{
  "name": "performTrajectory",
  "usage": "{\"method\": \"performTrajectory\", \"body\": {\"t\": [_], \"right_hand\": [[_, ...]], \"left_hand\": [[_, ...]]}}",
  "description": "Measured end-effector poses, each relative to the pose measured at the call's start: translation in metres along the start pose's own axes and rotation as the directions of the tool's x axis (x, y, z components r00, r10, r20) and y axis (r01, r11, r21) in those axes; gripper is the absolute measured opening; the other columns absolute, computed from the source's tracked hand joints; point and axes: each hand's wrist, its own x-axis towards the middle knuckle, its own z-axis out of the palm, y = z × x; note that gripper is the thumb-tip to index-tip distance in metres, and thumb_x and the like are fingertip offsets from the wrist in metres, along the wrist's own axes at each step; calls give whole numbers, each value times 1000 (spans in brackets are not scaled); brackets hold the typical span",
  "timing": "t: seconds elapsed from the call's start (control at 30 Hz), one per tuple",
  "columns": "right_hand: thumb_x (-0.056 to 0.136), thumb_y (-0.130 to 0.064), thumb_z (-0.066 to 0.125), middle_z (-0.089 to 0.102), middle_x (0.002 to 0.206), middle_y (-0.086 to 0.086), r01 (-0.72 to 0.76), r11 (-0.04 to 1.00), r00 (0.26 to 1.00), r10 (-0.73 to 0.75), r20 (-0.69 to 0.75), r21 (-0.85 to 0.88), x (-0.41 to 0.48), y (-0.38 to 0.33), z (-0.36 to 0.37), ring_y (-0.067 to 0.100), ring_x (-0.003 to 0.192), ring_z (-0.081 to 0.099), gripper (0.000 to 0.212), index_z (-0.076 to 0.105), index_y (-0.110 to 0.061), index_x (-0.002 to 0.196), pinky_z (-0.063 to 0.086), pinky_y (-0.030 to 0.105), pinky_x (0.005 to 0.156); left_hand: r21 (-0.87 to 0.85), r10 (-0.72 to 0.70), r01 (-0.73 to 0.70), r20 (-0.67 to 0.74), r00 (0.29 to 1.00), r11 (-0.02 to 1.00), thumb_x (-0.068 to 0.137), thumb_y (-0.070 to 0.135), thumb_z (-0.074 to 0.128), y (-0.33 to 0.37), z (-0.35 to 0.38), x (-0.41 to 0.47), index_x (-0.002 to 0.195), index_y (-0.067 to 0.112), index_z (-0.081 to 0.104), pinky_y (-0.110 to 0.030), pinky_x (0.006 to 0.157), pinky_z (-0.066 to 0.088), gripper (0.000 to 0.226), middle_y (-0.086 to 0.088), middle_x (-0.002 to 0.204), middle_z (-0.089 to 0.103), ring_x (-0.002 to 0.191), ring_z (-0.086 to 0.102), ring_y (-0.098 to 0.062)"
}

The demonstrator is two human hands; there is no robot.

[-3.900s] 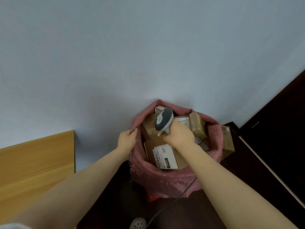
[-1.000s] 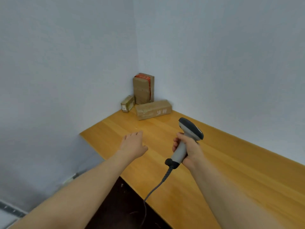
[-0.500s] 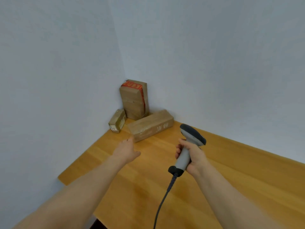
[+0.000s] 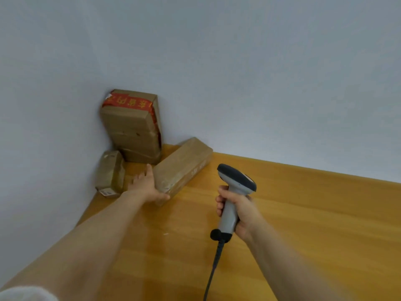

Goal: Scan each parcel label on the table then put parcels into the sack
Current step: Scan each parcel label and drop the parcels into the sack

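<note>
Reaching farther than half a second ago, the left hand point(image 4: 147, 185) lies straight-fingered against the near end of the long parcel point(image 4: 184, 168), whose axis runs away rightward on the table point(image 4: 303, 213); right of that parcel, the right hand point(image 4: 240, 211) grips the scanner point(image 4: 236, 181).

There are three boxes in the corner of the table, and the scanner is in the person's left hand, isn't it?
Only the hand is wrong. The head view shows the scanner gripped in the right hand. The left hand holds nothing; it touches the long box.
</note>
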Motion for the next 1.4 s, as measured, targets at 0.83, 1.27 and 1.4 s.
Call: {"method": "performTrajectory", "body": {"t": [0.83, 1.27, 1.4], "right_hand": [[86, -1, 65, 58, 61, 9, -88, 996, 996, 87, -36, -16, -54, 31, -56, 16, 46, 52, 5, 60, -2, 86, 47, 26, 46], [85, -3, 66, 60, 62, 9, -106, 992, 994, 104, -29, -63, -57, 31, -68, 17, 47, 53, 6, 61, -4, 87, 48, 26, 47], [85, -3, 67, 60, 62, 9, -113, 990, 993, 110, -31, -82, -59, 32, -65, 17, 47, 53, 5, 62, -4, 84, 48, 26, 46]], "left_hand": [[-1, 93, -93, 19, 996, 996, 70, 66, 69, 33, 68, -136, 152, 17, -14, -45, 114, 22, 127, -12, 156, 3, 143, 12, -33], [-710, 66, 190, 316, 947, 679, 89, 16, 65, 14, 62, -137, 124, 5, 56, -25, 70, 48, 38, -7, 105, 68, 89, 64, -19], [-698, 84, 238, 394, 915, 675, 92, 12, 60, 9, 66, -144, 124, 9, 56, -22, 70, 46, 32, -5, 106, 67, 89, 62, -16]]}}
